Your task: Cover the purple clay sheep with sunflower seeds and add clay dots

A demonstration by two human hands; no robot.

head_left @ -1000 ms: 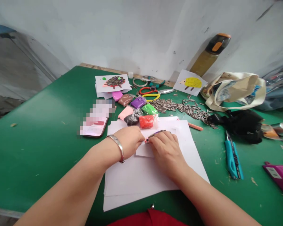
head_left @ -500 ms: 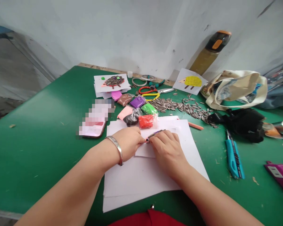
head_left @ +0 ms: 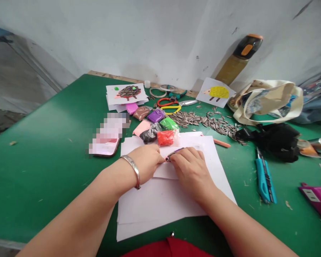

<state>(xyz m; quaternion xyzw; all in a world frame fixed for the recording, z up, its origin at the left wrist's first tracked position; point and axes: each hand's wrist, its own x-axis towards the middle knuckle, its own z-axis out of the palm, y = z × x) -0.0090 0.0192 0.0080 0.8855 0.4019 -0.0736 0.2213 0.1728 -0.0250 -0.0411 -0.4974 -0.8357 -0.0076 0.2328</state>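
My left hand (head_left: 146,160), a silver bangle on its wrist, has its fingers closed and their tips against the pinkish left end of a small figure (head_left: 174,153). Dark and purple bits show along that figure, which lies on a small white card (head_left: 163,173). Over its right side bends my right hand (head_left: 191,169), fingertips drawn together on the figure and covering most of it. What either set of fingertips grips is hidden. Beneath the card lies a stack of white paper (head_left: 155,207). Bagged clay, including a red packet (head_left: 165,138), sits just beyond my hands.
Sunflower seeds (head_left: 186,119) are heaped behind the paper, near scissors (head_left: 188,103). Hedgehog pictures (head_left: 128,92) lie at the back. A phone (head_left: 107,139) is at left; a utility knife (head_left: 265,180), black pouch (head_left: 280,142) and cloth bag (head_left: 273,103) are at right.
Both hands stay at the figure almost unmoved. Only a very slight shift of the fingers shows, and the things around look the same.
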